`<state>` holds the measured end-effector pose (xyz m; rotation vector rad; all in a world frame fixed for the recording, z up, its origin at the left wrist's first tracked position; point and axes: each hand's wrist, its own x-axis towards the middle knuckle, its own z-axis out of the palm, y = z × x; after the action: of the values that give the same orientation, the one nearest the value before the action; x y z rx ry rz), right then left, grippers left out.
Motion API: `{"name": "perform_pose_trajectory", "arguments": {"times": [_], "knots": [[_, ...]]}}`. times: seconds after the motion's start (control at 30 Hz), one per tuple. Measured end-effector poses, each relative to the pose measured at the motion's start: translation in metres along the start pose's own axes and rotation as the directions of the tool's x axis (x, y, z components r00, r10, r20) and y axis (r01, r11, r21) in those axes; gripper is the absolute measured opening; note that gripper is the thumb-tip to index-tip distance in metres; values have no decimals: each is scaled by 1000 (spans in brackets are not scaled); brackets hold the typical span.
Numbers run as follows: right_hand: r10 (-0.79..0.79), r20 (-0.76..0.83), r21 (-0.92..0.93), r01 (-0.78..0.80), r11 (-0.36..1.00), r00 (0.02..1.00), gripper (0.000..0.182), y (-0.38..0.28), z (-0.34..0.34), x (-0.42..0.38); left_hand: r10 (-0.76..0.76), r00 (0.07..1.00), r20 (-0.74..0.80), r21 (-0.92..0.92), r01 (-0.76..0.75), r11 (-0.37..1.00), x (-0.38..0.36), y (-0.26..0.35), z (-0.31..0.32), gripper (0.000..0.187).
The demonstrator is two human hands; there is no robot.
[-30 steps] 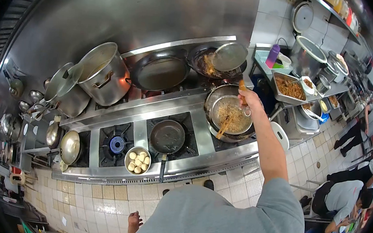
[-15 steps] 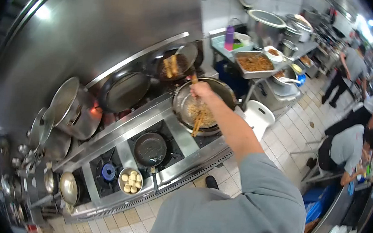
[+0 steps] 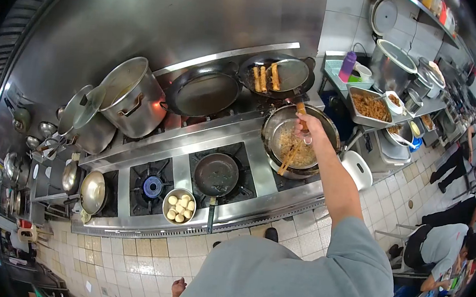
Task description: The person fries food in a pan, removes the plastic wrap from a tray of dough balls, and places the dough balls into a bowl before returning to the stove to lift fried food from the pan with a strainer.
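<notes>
My right hand [image 3: 309, 126] is closed round the wooden handle of a skimmer [image 3: 291, 74]. The skimmer's round mesh head lies over the wok [image 3: 248, 87] at the back of the stove. Several long golden-brown rolls [image 3: 260, 79] are in that wok, one roll [image 3: 275, 77] at the skimmer's mesh. Below my right hand sits a wide pot with a strainer [image 3: 276, 135] in it, holding fried crumbs, and a pair of wooden tongs or chopsticks [image 3: 288, 161] leans there. Low in the view, my left hand [image 3: 179, 287] hangs by my side, fingers curled, nothing visible in it.
A second wok [image 3: 204, 92] and large stockpots [image 3: 135, 97] stand along the back. In front are a frying pan [image 3: 216, 175] and a bowl of pale balls [image 3: 179, 205]. A white stool [image 3: 356, 170] stands at right, below a food tray [image 3: 371, 106]. People work at far right.
The view has swung left, so the stove appears farther right. The rolls lie more spread apart around the skimmer. My left hand has come into view; my right keeps hold of the skimmer.
</notes>
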<state>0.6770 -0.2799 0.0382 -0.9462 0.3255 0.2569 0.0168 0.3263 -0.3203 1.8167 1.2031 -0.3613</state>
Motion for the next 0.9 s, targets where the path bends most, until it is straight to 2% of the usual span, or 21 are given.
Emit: {"name": "perform_pose_trajectory", "arguments": {"times": [0.07, 0.1, 0.13, 0.17, 0.27, 0.4, 0.47, 0.6, 0.67, 0.8, 0.87, 0.9], "knots": [[17, -12, -31, -18, 999, 1000, 16, -5, -3, 3, -29, 997, -66, -55, 25, 998, -4, -4, -2, 46], [5, 3, -146, -5, 989, 1000, 19, -9, -6, 5, -32, 997, -67, -59, 28, 998, -3, -4, -3, 46], [-6, 19, -259, 11, 966, 1000, 22, -11, -7, 8, -38, 999, -27, -154, 33, 988, -3, -4, -5, 45], [-33, 22, -273, 38, 961, 999, 28, -12, -4, 8, -39, 999, 14, -246, 41, 968, -4, -2, -5, 45], [-88, -17, -349, 76, 934, 996, 27, -19, 11, -8, -120, 992, 37, -353, 126, 927, -26, 31, -13, 44], [-61, -32, -364, 46, 930, 998, 23, -18, 13, 5, -101, 995, 14, -276, 101, 956, -32, 58, -8, 45], [-161, -9, -428, 142, 893, 987, 17, -13, 13, 17, -182, 981, 71, -303, 195, 933, -46, 83, -8, 43], [-189, -16, -444, 162, 881, 982, 14, -14, 50, -6, -175, 981, 79, -241, 189, 952, -52, 99, -9, 44], [-187, -22, -487, 153, 860, 982, 12, -10, 56, -1, -180, 983, 40, -240, 185, 953, -55, 102, -9, 44], [-178, -32, -433, 147, 890, 984, 9, -7, 67, 1, -179, 983, 42, -265, 183, 947, -48, 89, -7, 44], [-178, -43, -456, 139, 879, 983, 9, -6, 75, -2, -163, 976, 146, -357, 206, 911, -33, 67, -6, 44], [-181, -56, -476, 133, 870, 982, 9, -5, 79, -4, -164, 975, 147, -358, 207, 911, -32, 64, -6, 44]]}}
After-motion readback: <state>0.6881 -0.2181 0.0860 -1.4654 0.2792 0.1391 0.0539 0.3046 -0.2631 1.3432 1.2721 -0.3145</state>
